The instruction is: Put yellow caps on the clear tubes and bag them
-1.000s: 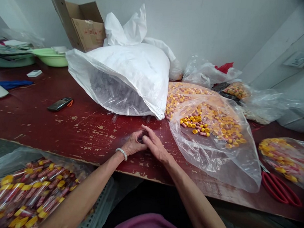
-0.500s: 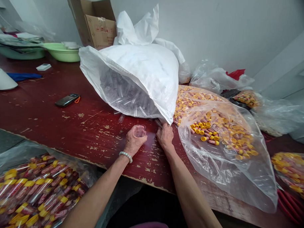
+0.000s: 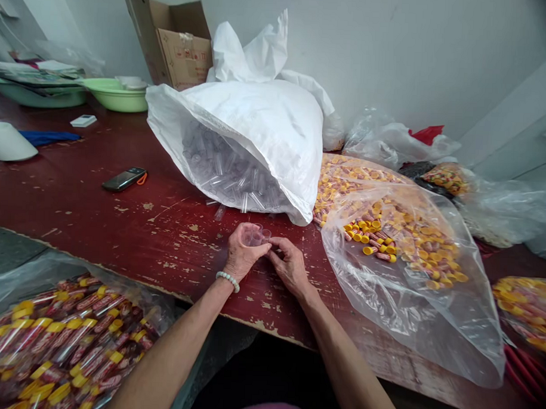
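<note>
Your left hand (image 3: 241, 256) hides the clear tubes' (image 3: 256, 235) lower ends; bottom-left plastic bag (image 3: 47, 264) cut off; red scissor handles (image 3: 519, 373) blurred.

A passage is left over the tabletop (image 3: 164, 239), along its near edge from the left hand (image 3: 241, 251) toward the left end, with a phone (image 3: 123, 179) met farther back. The middle of the far edge is blocked by a white sack (image 3: 276, 124). The strip between sack and hand is partly taken up by loose tubes (image 3: 219, 213). Toward the right end, the way is obstructed by a spread clear bag (image 3: 377, 297) close to the near edge.
</note>
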### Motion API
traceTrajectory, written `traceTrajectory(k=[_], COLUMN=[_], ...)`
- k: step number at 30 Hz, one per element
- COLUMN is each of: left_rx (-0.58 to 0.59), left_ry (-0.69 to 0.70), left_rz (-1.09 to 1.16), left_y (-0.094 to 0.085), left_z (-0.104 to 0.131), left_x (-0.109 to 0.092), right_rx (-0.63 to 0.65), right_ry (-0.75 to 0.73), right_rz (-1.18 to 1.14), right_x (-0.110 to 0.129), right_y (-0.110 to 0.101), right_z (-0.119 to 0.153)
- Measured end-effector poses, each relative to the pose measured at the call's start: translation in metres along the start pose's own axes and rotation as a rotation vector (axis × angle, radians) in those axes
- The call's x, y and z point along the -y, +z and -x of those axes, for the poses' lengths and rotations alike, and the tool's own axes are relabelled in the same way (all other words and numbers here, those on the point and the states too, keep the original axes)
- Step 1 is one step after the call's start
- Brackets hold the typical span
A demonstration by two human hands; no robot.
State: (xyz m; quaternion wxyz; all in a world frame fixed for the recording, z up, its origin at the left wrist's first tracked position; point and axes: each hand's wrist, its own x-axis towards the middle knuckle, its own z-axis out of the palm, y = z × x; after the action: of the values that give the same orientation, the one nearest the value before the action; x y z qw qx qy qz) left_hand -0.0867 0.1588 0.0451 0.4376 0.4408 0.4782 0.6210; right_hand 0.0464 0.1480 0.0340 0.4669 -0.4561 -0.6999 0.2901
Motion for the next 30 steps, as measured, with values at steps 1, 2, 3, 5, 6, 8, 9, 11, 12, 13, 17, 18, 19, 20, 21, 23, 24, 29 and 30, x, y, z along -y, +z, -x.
traceTrajectory(k=[1, 2, 3, 5, 6, 8, 9, 11, 12, 13, 17, 18, 19, 20, 21, 23, 24, 29, 30], left_rx=[-0.046, -0.079, -0.095, -0.101, -0.109, -0.147, -0.17, -0.197, -0.198, -0.193, -0.169, -0.145, -0.098, -0.03, 0.051, 0.221, 0.303, 0.558, 0.561], left_ry=[0.0, -0.002, -0.001, 0.007, 0.013, 0.019, 0.018, 0.02, 0.025, 0.03, 0.041, 0.051, 0.071, 0.101, 0.139, 0.203, 0.213, 0.153, 0.157], left_rz=[-0.014, -0.02, -0.026, -0.044, -0.052, -0.049, -0.042, -0.044, -0.053, -0.062, -0.074, -0.083, -0.104, -0.137, -0.178, -0.257, -0.279, -0.283, -0.293], left_y=[0.0, 0.0, 0.0, -0.001, -0.001, -0.002, -0.003, -0.004, -0.005, -0.006, -0.006, -0.006, -0.006, -0.006, -0.006, -0.005, -0.005, -0.002, -0.001], left_z=[-0.002, -0.003, -0.005, -0.006, -0.007, -0.008, -0.008, -0.009, -0.009, -0.009, -0.008, -0.006, -0.004, -0.002, 0.001, 0.006, 0.009, 0.015, 0.016], left_x=[0.002, 0.003, 0.004, 0.004, 0.004, 0.003, 0.003, 0.002, 0.002, 0.001, 0.0, -0.001, -0.002, -0.003, -0.004, -0.005, -0.006, -0.006, -0.007], right_rx=[-0.01, -0.051, -0.114, -0.232, -0.264, -0.268, -0.261, -0.258, -0.258, -0.256, -0.231, -0.22, -0.207, -0.19, -0.168, -0.117, -0.091, -0.075, -0.084], right_ry=[-0.008, 0.013, 0.063, 0.222, 0.311, 0.457, 0.505, 0.555, 0.561, 0.562, 0.533, 0.521, 0.49, 0.434, 0.358, 0.191, 0.124, 0.123, 0.148], right_rz=[0.049, 0.105, 0.168, 0.316, 0.397, 0.539, 0.589, 0.639, 0.643, 0.64, 0.635, 0.636, 0.63, 0.609, 0.565, 0.411, 0.313, -0.069, -0.101], right_x=[-0.004, -0.007, -0.01, -0.012, -0.012, -0.009, -0.007, -0.004, -0.004, -0.004, -0.007, -0.007, -0.006, -0.004, -0.001, 0.005, 0.008, 0.017, 0.017], right_y=[-0.002, -0.003, -0.002, 0.006, 0.011, 0.024, 0.029, 0.035, 0.035, 0.033, 0.012, 0.006, 0.0, -0.006, -0.011, -0.02, -0.023, -0.029, -0.029], right_z=[-0.007, -0.016, -0.026, -0.047, -0.057, -0.075, -0.081, -0.089, -0.09, -0.09, -0.072, -0.063, -0.053, -0.041, -0.029, -0.006, 0.004, 0.023, 0.022])
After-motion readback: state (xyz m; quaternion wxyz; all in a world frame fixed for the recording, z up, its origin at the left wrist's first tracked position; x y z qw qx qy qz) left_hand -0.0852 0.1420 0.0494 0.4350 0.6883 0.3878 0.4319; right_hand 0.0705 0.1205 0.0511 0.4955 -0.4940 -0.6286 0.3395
